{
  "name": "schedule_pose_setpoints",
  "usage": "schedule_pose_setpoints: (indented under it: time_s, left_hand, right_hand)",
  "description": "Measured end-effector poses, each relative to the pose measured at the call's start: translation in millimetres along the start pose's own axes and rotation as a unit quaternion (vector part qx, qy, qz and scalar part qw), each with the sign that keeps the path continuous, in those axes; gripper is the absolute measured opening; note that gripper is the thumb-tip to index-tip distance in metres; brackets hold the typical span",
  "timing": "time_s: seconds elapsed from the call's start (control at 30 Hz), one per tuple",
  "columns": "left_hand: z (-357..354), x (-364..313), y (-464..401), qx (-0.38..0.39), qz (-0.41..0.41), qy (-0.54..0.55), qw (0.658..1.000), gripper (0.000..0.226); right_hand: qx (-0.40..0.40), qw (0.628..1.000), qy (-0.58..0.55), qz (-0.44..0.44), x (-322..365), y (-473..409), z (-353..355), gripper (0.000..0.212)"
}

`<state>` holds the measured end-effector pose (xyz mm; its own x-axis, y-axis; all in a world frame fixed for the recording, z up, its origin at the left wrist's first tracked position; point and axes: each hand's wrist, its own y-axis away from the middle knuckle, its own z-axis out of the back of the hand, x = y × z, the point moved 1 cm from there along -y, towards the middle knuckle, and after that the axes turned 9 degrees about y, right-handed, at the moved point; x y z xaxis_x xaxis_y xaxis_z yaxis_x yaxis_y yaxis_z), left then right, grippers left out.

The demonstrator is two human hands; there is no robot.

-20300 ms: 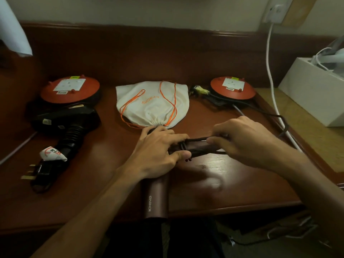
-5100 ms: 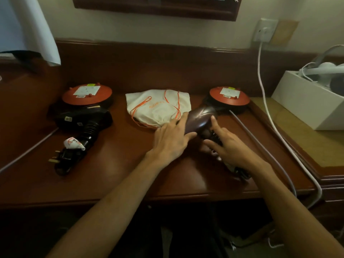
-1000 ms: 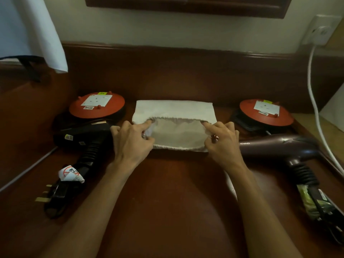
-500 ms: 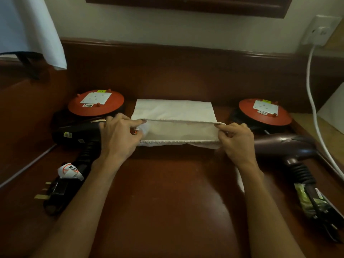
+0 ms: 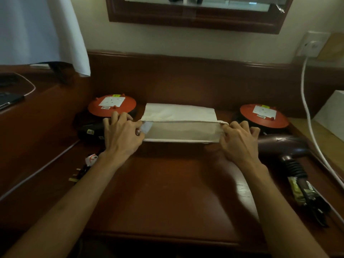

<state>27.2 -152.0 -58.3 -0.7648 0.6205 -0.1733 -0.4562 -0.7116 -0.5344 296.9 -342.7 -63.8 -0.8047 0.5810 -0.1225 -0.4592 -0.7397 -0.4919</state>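
Now my left hand (image 5: 122,135) and right hand (image 5: 240,142) each pinch one end of the mouth of the cloth bag (image 5: 178,112), stretched open between them. I judge the hair dryer (image 5: 283,146), lying just beside my right hand, must yet go inside.

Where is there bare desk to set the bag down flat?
Free: the wide stretch of dark wooden desk in front of the cream cloth bag, to the near edge. Crowded: black hair dryer and plug left, maroon hair dryer and cord right, orange round reels in both back corners.
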Motion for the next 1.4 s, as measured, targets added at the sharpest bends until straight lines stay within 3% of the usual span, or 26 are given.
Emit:
schedule_pose_setpoints:
  time_s: [0.17,0.3,0.4,0.67,0.8,0.9,1.03,1.1,1.2,1.23,1.3,1.4]
  left_hand:
    - [6,-8,6,0.053,0.063,-0.035,0.996,0.051]
    - [3,0,11,0.019,0.058,-0.037,0.997,0.039]
    - [5,7,13,-0.018,0.035,-0.034,0.999,0.029]
    - [-3,22,29,0.004,0.004,-0.043,0.999,0.03]
    - [3,32,27,0.023,-0.054,0.054,0.997,0.027]
    - [11,24,33,0.055,-0.118,0.217,0.968,0.034]
    - [13,-7,32,0.089,-0.094,0.38,0.916,0.055]
    - [5,-18,25,0.101,-0.061,0.367,0.923,0.049]
    - [-14,-32,18,0.162,-0.035,0.285,0.944,0.032]
    - [-24,-35,19,0.196,-0.035,0.233,0.952,0.04]
    - [-45,-37,27,0.262,-0.031,0.128,0.956,0.065]
    - [-63,-30,39,0.318,0.015,0.089,0.944,0.078]
  right_hand:
    - [0.127,0.99,-0.059,0.008,1,-5,9,0.042]
    - [0.067,0.982,-0.162,-0.072,-2,-2,9,0.025]
    - [0.106,0.97,-0.199,-0.091,2,5,9,0.021]
    - [0.109,0.953,-0.227,-0.166,3,13,13,0.016]
    - [0.181,0.945,-0.255,-0.099,-3,19,13,0.015]
    - [0.313,0.895,-0.318,0.004,-13,22,40,0.012]
    - [0.451,0.866,-0.205,0.073,-23,12,75,0.016]
    - [0.449,0.883,-0.132,0.046,-18,0,82,0.019]
    - [0.328,0.943,-0.047,0.022,10,-19,71,0.021]
    - [0.301,0.952,-0.054,0.014,21,-21,60,0.029]
    - [0.324,0.941,-0.096,0.002,43,-17,28,0.048]
    - [0.362,0.922,-0.135,-0.01,61,0,-26,0.067]
